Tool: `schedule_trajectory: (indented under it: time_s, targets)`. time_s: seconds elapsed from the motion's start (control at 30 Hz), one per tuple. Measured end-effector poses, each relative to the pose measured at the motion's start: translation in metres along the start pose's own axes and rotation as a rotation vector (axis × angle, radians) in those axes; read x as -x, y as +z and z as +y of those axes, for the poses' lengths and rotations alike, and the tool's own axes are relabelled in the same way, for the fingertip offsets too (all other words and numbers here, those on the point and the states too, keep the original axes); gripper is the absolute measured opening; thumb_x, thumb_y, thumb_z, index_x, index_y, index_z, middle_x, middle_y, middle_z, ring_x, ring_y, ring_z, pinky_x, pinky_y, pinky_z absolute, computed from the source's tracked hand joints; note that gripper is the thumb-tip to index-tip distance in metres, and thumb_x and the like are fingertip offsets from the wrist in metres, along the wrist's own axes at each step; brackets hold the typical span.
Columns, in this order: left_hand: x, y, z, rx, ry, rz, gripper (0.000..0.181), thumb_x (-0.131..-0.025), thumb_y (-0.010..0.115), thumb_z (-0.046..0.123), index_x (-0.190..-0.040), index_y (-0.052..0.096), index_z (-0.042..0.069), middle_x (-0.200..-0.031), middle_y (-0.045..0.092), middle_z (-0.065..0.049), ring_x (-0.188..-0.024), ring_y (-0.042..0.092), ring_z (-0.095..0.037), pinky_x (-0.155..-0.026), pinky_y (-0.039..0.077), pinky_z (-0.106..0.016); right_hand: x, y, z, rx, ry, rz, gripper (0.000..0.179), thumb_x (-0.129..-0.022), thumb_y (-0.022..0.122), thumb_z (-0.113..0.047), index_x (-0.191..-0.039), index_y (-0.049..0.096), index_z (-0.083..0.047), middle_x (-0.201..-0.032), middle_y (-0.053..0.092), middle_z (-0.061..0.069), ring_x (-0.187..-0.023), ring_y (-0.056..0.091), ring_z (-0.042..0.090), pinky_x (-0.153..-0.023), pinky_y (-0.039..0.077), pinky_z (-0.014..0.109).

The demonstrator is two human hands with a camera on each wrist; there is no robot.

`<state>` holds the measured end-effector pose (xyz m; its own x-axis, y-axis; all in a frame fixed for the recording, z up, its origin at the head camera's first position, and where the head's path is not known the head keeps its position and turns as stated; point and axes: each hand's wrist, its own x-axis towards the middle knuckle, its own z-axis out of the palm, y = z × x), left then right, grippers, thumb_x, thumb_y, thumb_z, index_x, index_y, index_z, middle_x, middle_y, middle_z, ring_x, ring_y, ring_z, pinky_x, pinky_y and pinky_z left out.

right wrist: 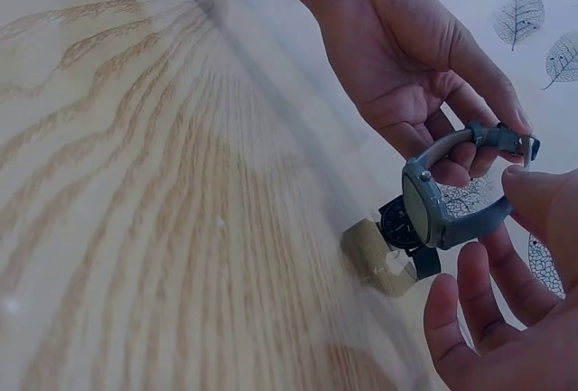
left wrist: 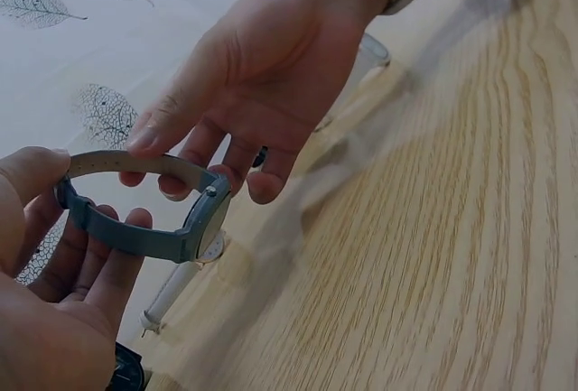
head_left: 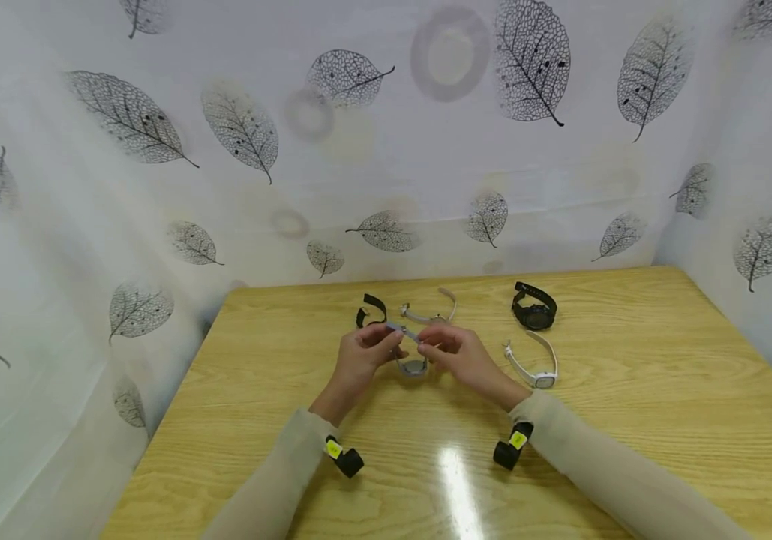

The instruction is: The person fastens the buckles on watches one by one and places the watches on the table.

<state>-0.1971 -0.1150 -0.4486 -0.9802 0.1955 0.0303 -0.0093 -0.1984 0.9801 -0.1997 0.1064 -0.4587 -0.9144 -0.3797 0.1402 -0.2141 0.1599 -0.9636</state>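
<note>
A grey-blue wristwatch [head_left: 415,367] is held up over the table, its face hanging low and its strap forming a loop. My left hand [head_left: 367,354] pinches the strap from the left with thumb and fingers. From the right, my right hand [head_left: 458,352] pinches the strap between thumb and fingers. The right wrist view shows the watch's round case [right wrist: 423,201] and the buckle [right wrist: 529,144], near the left thumb. In the left wrist view, the strap [left wrist: 135,237] passes over the left fingers.
Behind the hands lie a dark-strapped watch [head_left: 375,301] and a pale watch [head_left: 419,318]. Right of my right hand, a black watch [head_left: 537,316] and a white watch [head_left: 545,380] lie on the wooden table [head_left: 662,390]. A leaf-patterned curtain [head_left: 392,165] encloses the back and sides.
</note>
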Motion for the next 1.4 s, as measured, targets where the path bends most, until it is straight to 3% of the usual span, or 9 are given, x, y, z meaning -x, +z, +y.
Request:
schedule_trajectory:
  time_s: [0.2,0.3,0.67,1.03,1.4]
  targets:
    - [-0.0002,-0.0010,-0.0014,-0.015,0.009,-0.025,0.020,-0.096,0.074,0.010,-0.111,0.071,-0.003,-0.105,0.071,-0.013,-0.087,0.071,-0.023,-0.087,0.062,-0.038,0.0001,0.0018,0.0020,0.020,-0.002,-0.009,0.028,-0.102,0.068,-0.026,-0.125,0.072,-0.011,-0.116,0.072,0.006,-0.093,0.069,0.025,-0.076,0.061,0.047]
    - [0.0002,-0.0011,-0.0012,-0.013,0.012,-0.040,0.019,-0.096,0.073,0.007,-0.111,0.071,-0.005,-0.102,0.071,-0.009,-0.089,0.070,-0.024,-0.086,0.062,-0.038,-0.0001,0.0026,0.0027,0.027,-0.006,-0.008,0.028,-0.102,0.068,-0.026,-0.125,0.072,-0.012,-0.116,0.072,0.006,-0.092,0.068,0.027,-0.076,0.061,0.047]
    - [0.0036,0.0005,-0.0023,-0.070,0.009,-0.096,0.028,-0.096,0.074,0.011,-0.116,0.070,-0.008,-0.112,0.069,-0.024,-0.095,0.070,-0.026,-0.088,0.061,-0.042,0.0000,0.0058,-0.0002,0.039,-0.028,0.002,0.026,-0.102,0.069,-0.025,-0.123,0.074,-0.012,-0.111,0.074,0.006,-0.085,0.068,0.035,-0.065,0.058,0.042]
    - [0.0055,0.0005,-0.0040,-0.113,-0.022,-0.087,0.027,-0.096,0.075,0.014,-0.115,0.071,-0.005,-0.110,0.071,-0.017,-0.097,0.070,-0.024,-0.090,0.061,-0.042,0.0012,0.0081,-0.0017,0.052,-0.027,0.011,0.026,-0.101,0.069,-0.022,-0.123,0.074,-0.008,-0.110,0.073,0.010,-0.084,0.067,0.041,-0.063,0.056,0.039]
    - [0.0018,0.0032,-0.0086,-0.112,0.016,-0.033,0.030,-0.096,0.076,0.020,-0.113,0.072,-0.004,-0.109,0.072,-0.015,-0.102,0.070,-0.034,-0.089,0.061,-0.041,-0.0009,0.0074,0.0008,0.042,-0.030,0.020,0.027,-0.102,0.068,-0.025,-0.124,0.073,-0.010,-0.111,0.074,0.008,-0.086,0.068,0.032,-0.068,0.059,0.041]
